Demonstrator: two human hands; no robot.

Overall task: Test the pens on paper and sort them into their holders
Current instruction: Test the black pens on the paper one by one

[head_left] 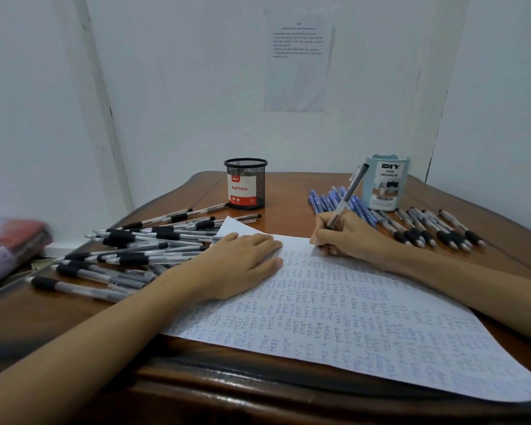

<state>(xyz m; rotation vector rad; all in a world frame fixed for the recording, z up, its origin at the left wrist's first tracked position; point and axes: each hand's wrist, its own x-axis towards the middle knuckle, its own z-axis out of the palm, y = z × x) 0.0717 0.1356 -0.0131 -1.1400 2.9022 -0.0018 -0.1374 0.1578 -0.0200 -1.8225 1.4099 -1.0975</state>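
Note:
A white sheet of paper [365,317], covered in small pen marks, lies across the wooden table [74,320]. My left hand [239,265] presses flat on its upper left part. My right hand [350,237] grips a clear pen with a black grip [348,194], its tip on the paper's top edge. A heap of black-grip pens [135,246] lies to the left. Blue pens [334,204] and a row of black-grip pens [436,228] lie to the right. A black mesh holder [246,182] and a light blue organizer [385,182] stand at the back.
A white wall with a taped printed sheet [298,62] rises behind the table. A blurred pink and red bundle [10,243] lies off the table's left edge. The table's dark front rim [227,378] runs just below the paper.

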